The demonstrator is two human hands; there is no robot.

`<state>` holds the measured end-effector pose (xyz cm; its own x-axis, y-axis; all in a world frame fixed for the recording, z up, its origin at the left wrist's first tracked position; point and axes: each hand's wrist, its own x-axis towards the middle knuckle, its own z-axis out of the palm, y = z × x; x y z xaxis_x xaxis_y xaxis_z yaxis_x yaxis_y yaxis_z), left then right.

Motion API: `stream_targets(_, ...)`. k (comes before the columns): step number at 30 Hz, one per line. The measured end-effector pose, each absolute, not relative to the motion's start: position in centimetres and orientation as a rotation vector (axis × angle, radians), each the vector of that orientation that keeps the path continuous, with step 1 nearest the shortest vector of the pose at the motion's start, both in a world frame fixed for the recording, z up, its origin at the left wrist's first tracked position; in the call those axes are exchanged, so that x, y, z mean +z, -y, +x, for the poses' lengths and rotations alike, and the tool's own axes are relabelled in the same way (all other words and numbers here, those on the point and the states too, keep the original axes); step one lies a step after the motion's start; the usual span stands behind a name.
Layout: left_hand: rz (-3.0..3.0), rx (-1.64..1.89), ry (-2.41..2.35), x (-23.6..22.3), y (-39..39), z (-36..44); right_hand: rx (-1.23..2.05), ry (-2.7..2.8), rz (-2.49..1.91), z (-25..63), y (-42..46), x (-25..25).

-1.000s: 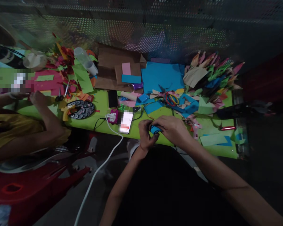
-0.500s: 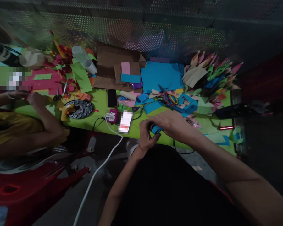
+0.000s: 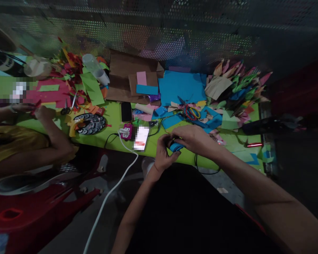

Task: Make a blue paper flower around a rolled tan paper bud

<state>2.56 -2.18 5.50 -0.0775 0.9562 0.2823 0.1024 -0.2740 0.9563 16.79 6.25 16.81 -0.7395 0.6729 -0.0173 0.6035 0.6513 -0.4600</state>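
Between my two hands, over the table's front edge, is a small piece of blue paper (image 3: pixel 176 146) that looks rolled or folded. My left hand (image 3: pixel 164 153) curls around it from the left, thumb along its lower side. From the upper right, my right hand (image 3: pixel 192 137) closes on its top with bent fingers, which hide part of the paper. Just beyond my hands lie cut blue paper (image 3: pixel 172 121) and scissors with red and yellow handles (image 3: pixel 193 112). To the left of my left hand is a lit phone (image 3: pixel 141 138).
Blue sheets (image 3: pixel 182 86), brown cardboard (image 3: pixel 119 77) and a pile of folded paper petals (image 3: pixel 238 81) line the back of the green table. A white cable (image 3: pixel 113 187) hangs off the front from a pink power adapter (image 3: pixel 126 132). At left, another person's hands (image 3: pixel 43 113) hold red paper.
My fingers have shifted slightly, and a little more of the blue paper shows between them. The view has moved a touch. Both hands stay at the same spot.
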Motion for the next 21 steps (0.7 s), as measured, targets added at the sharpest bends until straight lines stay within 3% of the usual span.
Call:
stream_targets(10, 1.346, 1.307, -1.107, 6.6, 1.9, 2.2, 0.807, 2.736, -1.059, 17.0, -6.8, 16.7)
stream_targets(21, 1.215, 0.896, -1.2, 10.1, -0.3, -0.1, 0.838, 2.781, -1.172, 16.7, -7.0, 16.9)
